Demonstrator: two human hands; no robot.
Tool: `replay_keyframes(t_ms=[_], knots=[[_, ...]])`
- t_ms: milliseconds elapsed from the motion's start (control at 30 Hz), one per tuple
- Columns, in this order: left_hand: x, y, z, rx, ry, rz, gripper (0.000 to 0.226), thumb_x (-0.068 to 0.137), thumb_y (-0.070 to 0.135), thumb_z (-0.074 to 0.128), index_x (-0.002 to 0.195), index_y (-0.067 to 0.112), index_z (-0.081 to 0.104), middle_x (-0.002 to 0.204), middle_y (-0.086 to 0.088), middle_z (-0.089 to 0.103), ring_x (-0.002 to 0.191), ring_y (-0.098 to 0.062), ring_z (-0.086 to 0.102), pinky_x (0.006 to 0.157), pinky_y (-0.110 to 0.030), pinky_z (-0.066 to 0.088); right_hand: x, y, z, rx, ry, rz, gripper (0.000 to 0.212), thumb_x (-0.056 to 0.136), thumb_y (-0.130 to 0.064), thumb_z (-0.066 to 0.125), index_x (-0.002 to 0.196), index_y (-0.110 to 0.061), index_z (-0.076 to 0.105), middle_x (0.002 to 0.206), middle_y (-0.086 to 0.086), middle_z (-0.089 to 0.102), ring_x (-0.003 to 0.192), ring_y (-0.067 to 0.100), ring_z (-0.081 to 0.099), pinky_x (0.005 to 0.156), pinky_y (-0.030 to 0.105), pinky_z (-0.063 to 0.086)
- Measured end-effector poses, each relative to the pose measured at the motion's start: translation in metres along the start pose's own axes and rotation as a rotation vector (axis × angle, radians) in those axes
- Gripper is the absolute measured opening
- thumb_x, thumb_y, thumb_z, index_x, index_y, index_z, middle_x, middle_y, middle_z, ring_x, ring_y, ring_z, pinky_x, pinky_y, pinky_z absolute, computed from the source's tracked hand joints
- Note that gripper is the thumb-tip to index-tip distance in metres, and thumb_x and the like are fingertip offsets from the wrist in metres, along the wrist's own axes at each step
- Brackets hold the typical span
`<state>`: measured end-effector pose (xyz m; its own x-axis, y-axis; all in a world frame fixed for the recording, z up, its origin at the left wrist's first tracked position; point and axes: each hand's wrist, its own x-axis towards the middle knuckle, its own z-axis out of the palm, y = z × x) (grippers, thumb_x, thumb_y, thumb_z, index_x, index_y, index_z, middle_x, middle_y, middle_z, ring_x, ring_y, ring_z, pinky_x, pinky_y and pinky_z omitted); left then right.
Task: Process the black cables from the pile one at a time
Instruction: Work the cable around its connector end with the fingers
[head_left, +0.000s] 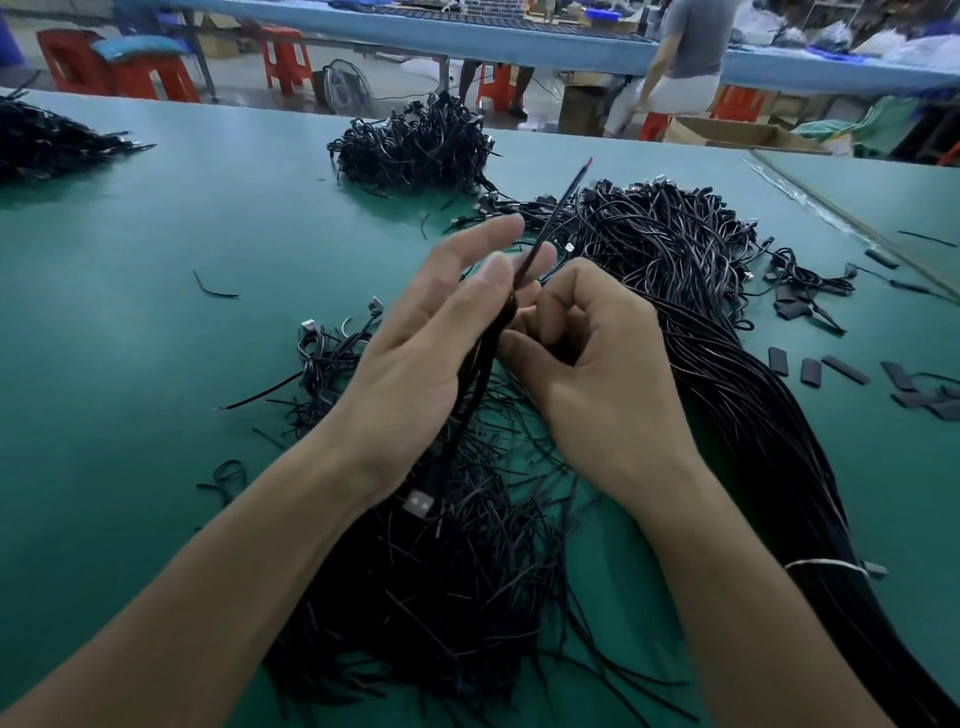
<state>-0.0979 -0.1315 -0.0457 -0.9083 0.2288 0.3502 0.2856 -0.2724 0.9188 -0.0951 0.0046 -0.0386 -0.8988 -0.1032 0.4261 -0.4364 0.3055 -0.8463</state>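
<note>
Two bare forearms, the left forearm (218, 582) and the right forearm (727, 582), are uncovered all the way to the lower edge of the view. The left hand (415, 358) and the right hand (608, 374) are bare as well. The fingers (467, 249) are long and slim. The wrists are narrow. Knuckles stand out on the back of the right hand. The left thumb's nail looks short, though motion blurs it.
</note>
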Motion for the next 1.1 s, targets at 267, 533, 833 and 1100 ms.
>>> replay_keyframes(t_ms=[267, 533, 833, 1100], knots=[[0.001, -0.002, 0.002, -0.006, 0.096, 0.043, 0.013, 0.098, 0.017, 0.050, 0.101, 0.016, 0.062, 0.103, -0.005, 0.077, 0.101, -0.015, 0.072, 0.086, -0.019, 0.052, -0.002, 0.006, 0.007, -0.054, 0.120, 0.009, 0.047, 0.082, 0.007, 0.069, 0.064, -0.023, 0.037, 0.067, -0.023, 0.060, 0.066, 0.000, 0.061, 0.057, 0.021, 0.049], [0.001, -0.007, -0.001, 0.123, 0.077, 0.019, 0.018, 0.094, 0.010, 0.063, 0.107, 0.022, 0.058, 0.096, 0.004, 0.078, 0.097, -0.008, 0.070, 0.092, -0.019, 0.051, -0.003, 0.007, 0.000, -0.323, 0.268, -0.119, 0.039, 0.087, -0.001, 0.066, 0.067, -0.019, 0.039, 0.065, -0.001, 0.062, 0.067, 0.020, 0.065, 0.054, 0.038, 0.045], [0.002, -0.006, -0.012, 0.094, 0.068, -0.393, 0.052, 0.058, 0.043, 0.079, 0.101, 0.016, 0.070, 0.075, 0.002, 0.071, 0.053, -0.005, 0.058, 0.047, -0.019, 0.045, -0.001, 0.004, -0.006, -0.233, 0.283, -0.289, 0.037, 0.087, 0.001, 0.069, 0.070, -0.013, 0.040, 0.075, -0.012, 0.059, 0.079, 0.001, 0.064, 0.068, 0.010, 0.047], [0.000, -0.007, -0.011, 0.140, 0.079, -0.325, 0.019, 0.069, 0.029, 0.078, 0.086, 0.024, 0.074, 0.072, -0.004, 0.070, 0.039, -0.007, 0.049, 0.037, -0.018, 0.039, -0.003, 0.004, 0.000, -0.111, 0.256, -0.262, 0.047, 0.086, 0.001, 0.071, 0.069, -0.024, 0.035, 0.067, -0.018, 0.054, 0.078, 0.008, 0.067, 0.065, 0.019, 0.052]])
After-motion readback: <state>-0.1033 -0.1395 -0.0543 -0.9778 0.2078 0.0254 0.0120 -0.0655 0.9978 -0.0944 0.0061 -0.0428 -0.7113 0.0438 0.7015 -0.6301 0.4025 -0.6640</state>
